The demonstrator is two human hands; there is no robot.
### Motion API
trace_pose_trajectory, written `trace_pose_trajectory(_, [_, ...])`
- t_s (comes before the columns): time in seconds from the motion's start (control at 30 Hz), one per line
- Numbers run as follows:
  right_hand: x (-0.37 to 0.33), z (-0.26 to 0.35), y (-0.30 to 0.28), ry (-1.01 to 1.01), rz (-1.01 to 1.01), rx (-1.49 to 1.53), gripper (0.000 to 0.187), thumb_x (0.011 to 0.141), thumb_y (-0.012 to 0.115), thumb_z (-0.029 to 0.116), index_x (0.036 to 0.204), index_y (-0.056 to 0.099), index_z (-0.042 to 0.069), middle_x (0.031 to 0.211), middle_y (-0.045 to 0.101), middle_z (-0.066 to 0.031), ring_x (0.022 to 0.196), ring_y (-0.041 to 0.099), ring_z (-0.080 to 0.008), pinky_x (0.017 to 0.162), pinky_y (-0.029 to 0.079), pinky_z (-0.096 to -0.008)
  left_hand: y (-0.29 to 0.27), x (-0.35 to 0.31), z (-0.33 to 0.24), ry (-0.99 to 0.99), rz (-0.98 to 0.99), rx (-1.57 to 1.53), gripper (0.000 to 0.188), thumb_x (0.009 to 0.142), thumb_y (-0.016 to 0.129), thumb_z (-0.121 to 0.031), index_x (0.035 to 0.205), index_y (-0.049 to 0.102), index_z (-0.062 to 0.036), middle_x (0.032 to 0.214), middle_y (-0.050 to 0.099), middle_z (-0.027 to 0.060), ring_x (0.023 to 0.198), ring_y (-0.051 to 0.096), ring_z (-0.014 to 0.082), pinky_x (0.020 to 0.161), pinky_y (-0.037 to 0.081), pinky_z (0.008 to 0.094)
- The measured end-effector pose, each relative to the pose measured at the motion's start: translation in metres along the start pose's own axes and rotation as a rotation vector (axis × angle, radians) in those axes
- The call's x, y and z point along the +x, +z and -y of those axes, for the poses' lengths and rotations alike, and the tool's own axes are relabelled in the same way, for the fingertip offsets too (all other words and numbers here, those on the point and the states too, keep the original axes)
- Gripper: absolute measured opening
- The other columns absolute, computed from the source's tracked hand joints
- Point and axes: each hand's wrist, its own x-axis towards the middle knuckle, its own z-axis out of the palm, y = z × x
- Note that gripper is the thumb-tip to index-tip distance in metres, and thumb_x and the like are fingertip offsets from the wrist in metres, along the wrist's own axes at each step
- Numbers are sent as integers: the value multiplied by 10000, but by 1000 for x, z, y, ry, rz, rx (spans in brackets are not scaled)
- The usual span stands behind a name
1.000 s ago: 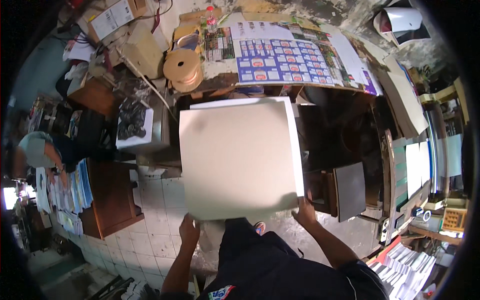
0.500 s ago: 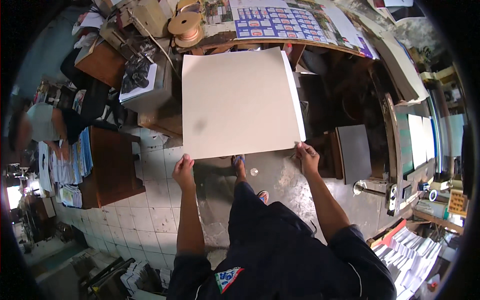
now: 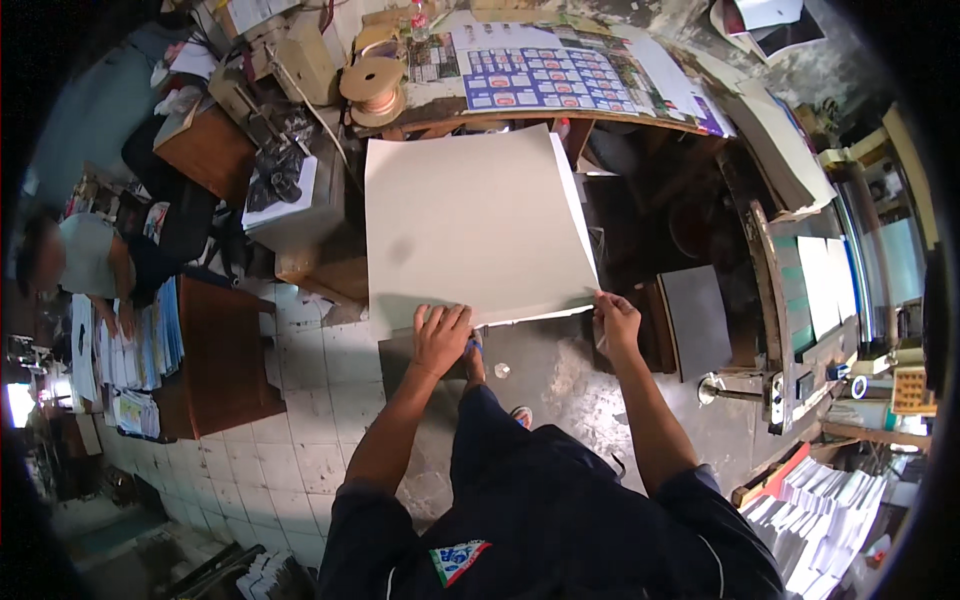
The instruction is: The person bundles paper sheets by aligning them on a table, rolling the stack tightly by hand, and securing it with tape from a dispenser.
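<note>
A large beige cardboard sheet [image 3: 480,220] lies in front of me, a white sheet [image 3: 573,190] showing along its right side. My right hand [image 3: 617,322] pinches the sheet's near right corner between thumb and fingers. Left of the middle of the near edge, my left hand [image 3: 440,340] has its fingers over the top of the cardboard, slightly apart; its thumb is mostly hidden. The near left corner of the sheet is free of my hand. What bears the sheet from below is hidden.
Beyond the sheet stands a worktable [image 3: 440,122] with printed sheets and a spool [image 3: 372,85]. A dark grey board [image 3: 695,320] leans at the right, near a machine with a metal rod [image 3: 735,390]. At the left, a person [image 3: 95,255] handles papers beside a brown cabinet [image 3: 225,360].
My left hand has let go of the near left corner and moved right along the near edge. My right hand stays at its corner. The sheet sits slightly lower in view.
</note>
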Motion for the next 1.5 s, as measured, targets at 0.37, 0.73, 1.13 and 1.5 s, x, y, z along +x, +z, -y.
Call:
trace_pose_trajectory(0.37, [-50,48,145,-1278,93,-1039,408,865,673,411,1191,619,171,1119,610,-26,1117,531,-240,1066,273,-531,-51,78,7,-99,-182,39,317,809,730,-384,1028,690,-158,979,628,-54,960,557,169,946,345,436])
trace_pose_trajectory(0.73, [-21,2,155,-1101,277,-1155,289,841,677,372,991,642,127,926,575,-49,903,544,-253,821,354,-437,0,45,17,-423,75,-93,361,825,675,-511,891,690,-156,842,574,-5,854,528,214,835,345,383])
trace_pose_trajectory(1.13, [-22,14,158,-926,383,-1150,281,812,711,343,931,647,97,908,557,-63,887,533,-273,789,364,-435,-6,56,15,-486,183,-157,326,829,690,-474,849,692,-148,812,581,9,823,533,227,814,353,396])
trace_pose_trajectory(1.5, [-21,0,1,-578,134,-1168,699,683,826,216,1270,500,21,1168,548,-168,1143,488,-383,1003,381,-499,-84,-48,51,-743,320,-180,889,715,834,-435,1369,449,29,1336,478,257,1240,470,401,987,398,505])
